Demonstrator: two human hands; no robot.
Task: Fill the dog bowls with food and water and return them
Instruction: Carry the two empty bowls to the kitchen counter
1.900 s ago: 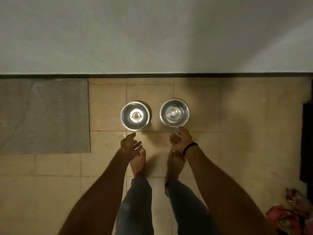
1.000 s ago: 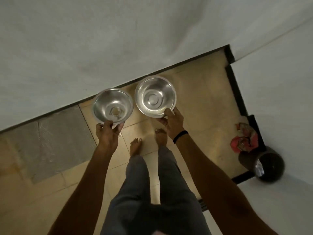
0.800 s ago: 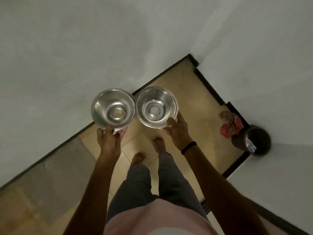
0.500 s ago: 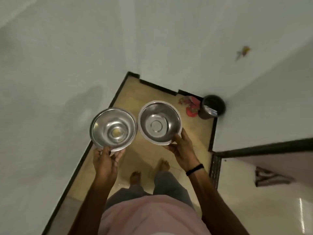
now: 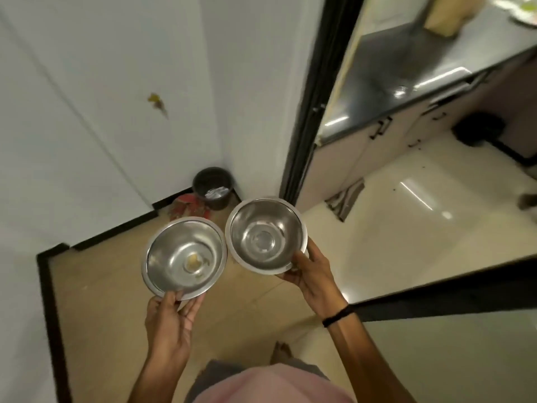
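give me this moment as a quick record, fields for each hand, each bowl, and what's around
left hand: grips near rim of left bowl
right hand: grips near rim of right bowl
left bowl: steel, small yellowish scrap at bottom, no fill
right bowl: steel, looks empty
bowls: held side by side, rims nearly touching
bin: dark, in corner ahead
counter: dark top, through doorway on right
task state: neither bowl filled

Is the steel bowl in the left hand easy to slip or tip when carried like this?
Probably. The left hand pinches only the near rim of the bowl, so it may tilt forward. Polished steel looks slippery. It seems rigid and light, nearly empty.
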